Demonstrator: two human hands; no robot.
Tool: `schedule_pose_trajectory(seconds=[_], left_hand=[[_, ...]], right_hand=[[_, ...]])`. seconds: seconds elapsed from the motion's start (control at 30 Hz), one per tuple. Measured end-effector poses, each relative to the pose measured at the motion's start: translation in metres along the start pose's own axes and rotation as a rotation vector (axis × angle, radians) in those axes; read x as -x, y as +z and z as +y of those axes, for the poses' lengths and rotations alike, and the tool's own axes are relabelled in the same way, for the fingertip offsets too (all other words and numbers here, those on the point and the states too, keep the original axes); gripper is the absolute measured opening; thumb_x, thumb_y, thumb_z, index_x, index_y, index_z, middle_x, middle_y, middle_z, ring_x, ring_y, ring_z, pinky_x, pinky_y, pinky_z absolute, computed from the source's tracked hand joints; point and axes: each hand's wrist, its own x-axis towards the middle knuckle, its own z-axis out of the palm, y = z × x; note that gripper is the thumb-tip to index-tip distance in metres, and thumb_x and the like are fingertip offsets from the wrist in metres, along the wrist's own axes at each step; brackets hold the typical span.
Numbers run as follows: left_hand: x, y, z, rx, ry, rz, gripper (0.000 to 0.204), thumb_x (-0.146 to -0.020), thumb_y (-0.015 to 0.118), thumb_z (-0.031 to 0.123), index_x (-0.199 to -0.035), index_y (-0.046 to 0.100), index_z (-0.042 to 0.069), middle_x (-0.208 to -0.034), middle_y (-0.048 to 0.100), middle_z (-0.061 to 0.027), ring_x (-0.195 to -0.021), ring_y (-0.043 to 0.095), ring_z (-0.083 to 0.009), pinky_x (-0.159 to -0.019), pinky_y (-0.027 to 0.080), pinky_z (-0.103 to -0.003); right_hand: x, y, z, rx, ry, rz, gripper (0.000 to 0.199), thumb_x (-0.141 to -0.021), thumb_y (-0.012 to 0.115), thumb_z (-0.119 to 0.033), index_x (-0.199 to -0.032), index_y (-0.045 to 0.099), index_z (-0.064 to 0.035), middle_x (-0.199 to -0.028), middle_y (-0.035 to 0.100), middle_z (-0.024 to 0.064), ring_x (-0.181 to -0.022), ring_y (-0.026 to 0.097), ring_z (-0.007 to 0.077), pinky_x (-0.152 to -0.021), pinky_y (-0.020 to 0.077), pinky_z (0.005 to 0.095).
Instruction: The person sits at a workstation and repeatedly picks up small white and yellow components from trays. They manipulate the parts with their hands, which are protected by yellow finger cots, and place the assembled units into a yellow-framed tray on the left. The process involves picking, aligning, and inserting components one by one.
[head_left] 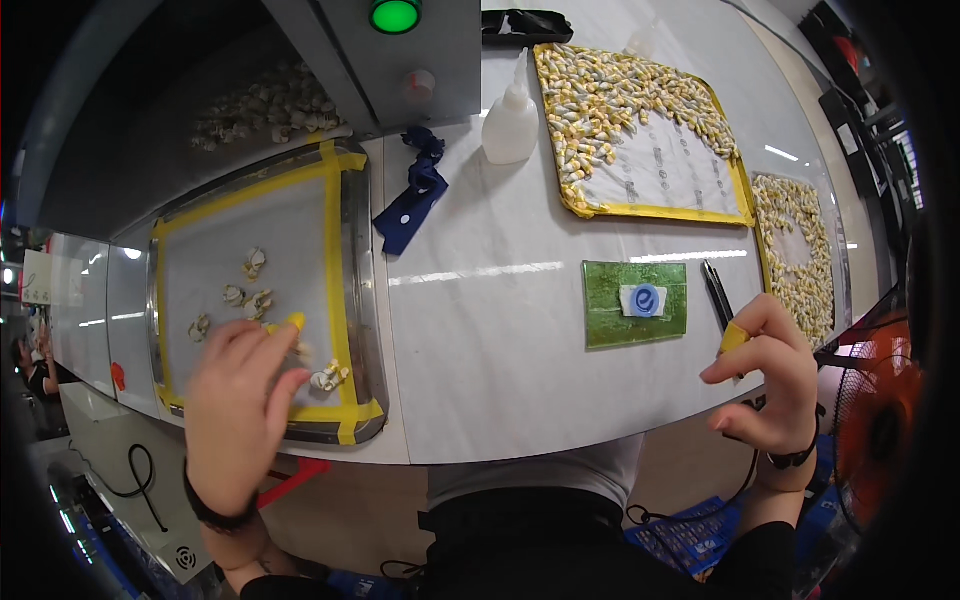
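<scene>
On the tray (340, 250), pale pieces (328, 377) flank the left hand (238, 395), half-curled, its hold unclear.

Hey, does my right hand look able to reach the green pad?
Probably yes: your right hand looks empty, and only the slim black tool lies between it and the green pad.

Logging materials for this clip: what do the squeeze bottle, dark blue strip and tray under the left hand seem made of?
Tray: rim likely metal, given grey sheen; yellow border seemingly tape, overlapping at corners. Squeeze bottle: probably plastic, whitish and translucent-looking. Dark blue strip: probably fabric, matte and softly crumpled.
</scene>
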Motion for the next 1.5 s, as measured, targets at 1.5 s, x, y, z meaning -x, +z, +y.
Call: schedule_pose_trajectory(seconds=[1.5], left_hand=[[0.029,0.101,0.113,2.44,-0.038,-0.707,0.044,-0.078,0.073,0.025,-0.106,0.051,-0.001,-0.097,0.054,-0.0092,-0.09,0.058,-0.0165,-0.083,0.047,-0.03]], right_hand=[[-0.129,-0.009,0.11,0.393,-0.046,-0.002,0.009,-0.074,0.057,-0.005,-0.08,0.054,0.0006,-0.069,0.059,0.0132,-0.065,0.057,0.0296,-0.061,0.0452,0.0367]])
